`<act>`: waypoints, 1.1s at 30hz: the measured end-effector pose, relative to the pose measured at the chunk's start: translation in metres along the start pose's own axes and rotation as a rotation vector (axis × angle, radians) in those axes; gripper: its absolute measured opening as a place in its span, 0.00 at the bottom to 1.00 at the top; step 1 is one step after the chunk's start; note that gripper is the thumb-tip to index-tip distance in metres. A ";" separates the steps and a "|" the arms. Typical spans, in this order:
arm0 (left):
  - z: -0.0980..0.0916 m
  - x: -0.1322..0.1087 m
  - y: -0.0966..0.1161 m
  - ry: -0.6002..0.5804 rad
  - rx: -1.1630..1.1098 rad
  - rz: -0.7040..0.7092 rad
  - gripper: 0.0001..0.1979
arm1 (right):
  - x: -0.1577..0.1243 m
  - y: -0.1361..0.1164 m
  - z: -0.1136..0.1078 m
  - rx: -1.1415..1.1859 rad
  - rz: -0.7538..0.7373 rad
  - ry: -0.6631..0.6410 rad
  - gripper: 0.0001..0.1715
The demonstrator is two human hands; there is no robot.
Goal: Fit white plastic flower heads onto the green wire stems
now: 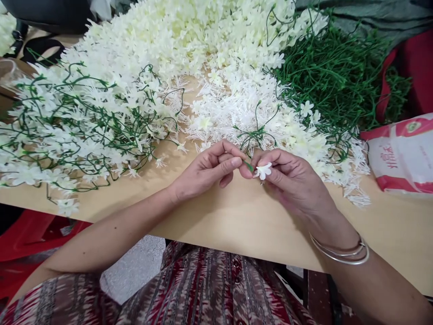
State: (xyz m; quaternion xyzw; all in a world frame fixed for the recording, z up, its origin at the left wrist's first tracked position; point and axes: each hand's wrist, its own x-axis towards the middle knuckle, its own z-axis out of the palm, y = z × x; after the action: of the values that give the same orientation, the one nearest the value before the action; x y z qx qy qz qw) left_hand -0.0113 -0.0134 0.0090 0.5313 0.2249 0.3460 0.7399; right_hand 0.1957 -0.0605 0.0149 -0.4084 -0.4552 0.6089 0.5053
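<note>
My left hand (221, 167) pinches a short green plastic stem (249, 166) between thumb and forefinger. Close against it, my right hand (291, 178) grips a small white artificial flower (263, 171) with its petals facing me. Stem tip and flower nearly meet; whether they touch I cannot tell. Both hands are just above the table, near its front edge. Behind them, a few loose green stems (257, 134) lie on a heap of white flower pieces (237, 101).
Flowers on green stems (84, 122) are piled at the left. A large mound of cream blossoms (189, 31) spreads across the back. Bare green stems (334, 76) lie heaped at the right, beside a red and white packet (402, 153). A red plastic stool (30, 243) stands below the table (216, 223).
</note>
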 end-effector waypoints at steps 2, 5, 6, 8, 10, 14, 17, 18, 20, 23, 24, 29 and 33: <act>0.003 0.000 -0.002 0.037 0.068 -0.002 0.16 | -0.001 -0.002 0.003 -0.020 0.017 0.010 0.15; 0.007 -0.001 -0.001 0.120 0.221 0.025 0.17 | -0.002 -0.006 0.003 -0.042 0.075 0.025 0.18; 0.007 -0.001 -0.001 0.137 0.263 0.035 0.18 | -0.002 -0.006 0.002 -0.037 0.088 0.022 0.19; 0.007 -0.002 0.001 0.157 0.309 0.038 0.20 | -0.002 -0.006 0.000 -0.014 0.083 0.022 0.19; 0.007 -0.002 0.003 0.181 0.312 0.008 0.20 | -0.003 -0.004 -0.003 -0.013 0.062 0.044 0.18; 0.007 -0.003 0.005 0.237 0.275 -0.036 0.21 | -0.005 0.003 -0.005 -0.075 0.031 0.069 0.12; 0.007 -0.002 0.005 0.243 0.268 -0.005 0.22 | -0.007 0.006 -0.003 -0.107 0.017 0.062 0.08; 0.007 -0.002 0.005 0.241 0.266 0.008 0.22 | -0.007 0.006 -0.002 -0.116 0.016 0.065 0.07; 0.007 -0.002 0.004 0.236 0.271 0.025 0.22 | -0.007 0.005 0.000 -0.130 0.021 0.071 0.07; 0.008 -0.002 0.001 0.233 0.298 0.027 0.21 | -0.006 0.003 0.001 -0.150 0.041 0.075 0.08; 0.008 -0.002 0.001 0.233 0.302 0.029 0.21 | -0.005 0.003 0.001 -0.152 0.042 0.080 0.09; 0.007 -0.002 -0.003 0.220 0.289 0.083 0.17 | -0.005 0.003 0.000 -0.123 0.041 0.101 0.09; 0.007 -0.003 -0.006 0.202 0.229 0.030 0.16 | -0.005 0.004 -0.001 -0.126 0.038 0.106 0.12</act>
State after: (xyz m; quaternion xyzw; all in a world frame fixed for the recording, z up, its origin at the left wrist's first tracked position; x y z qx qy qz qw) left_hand -0.0062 -0.0210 0.0061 0.5780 0.3283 0.3808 0.6427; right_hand 0.1959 -0.0658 0.0107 -0.4796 -0.4576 0.5661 0.4901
